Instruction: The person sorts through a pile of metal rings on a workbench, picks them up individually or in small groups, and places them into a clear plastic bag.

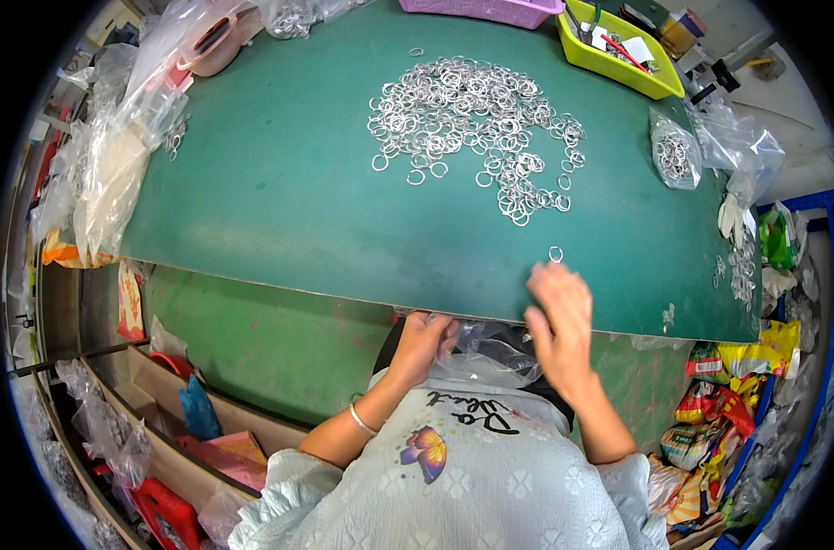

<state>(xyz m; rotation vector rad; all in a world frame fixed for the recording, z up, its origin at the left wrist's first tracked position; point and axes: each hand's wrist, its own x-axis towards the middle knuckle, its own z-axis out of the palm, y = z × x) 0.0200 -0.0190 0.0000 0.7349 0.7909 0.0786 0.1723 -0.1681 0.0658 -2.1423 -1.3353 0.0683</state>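
Observation:
At the table's front edge, my left hand [421, 346] is closed on the rim of a clear plastic bag [492, 353], which hangs open over my lap. What the bag holds is too unclear to make out. My right hand [563, 316] is over the front edge, a little blurred, its fingers stretched forward and the thumb apart. Just beyond its fingertips lies a single silver metal ring [555, 254]; whether they touch it is hard to see. Farther up, a large loose pile of similar rings [463, 105] spreads across the green table [279, 174], trailing toward the right hand.
A yellow-green basket [609, 69] with tools and a purple basket [490, 9] stand at the back. A clear bag of rings [675, 156] lies on the right. Plastic bags [114, 174] crowd the left edge. Wooden bins [178, 412] stand lower left, colourful packages [710, 412] lower right.

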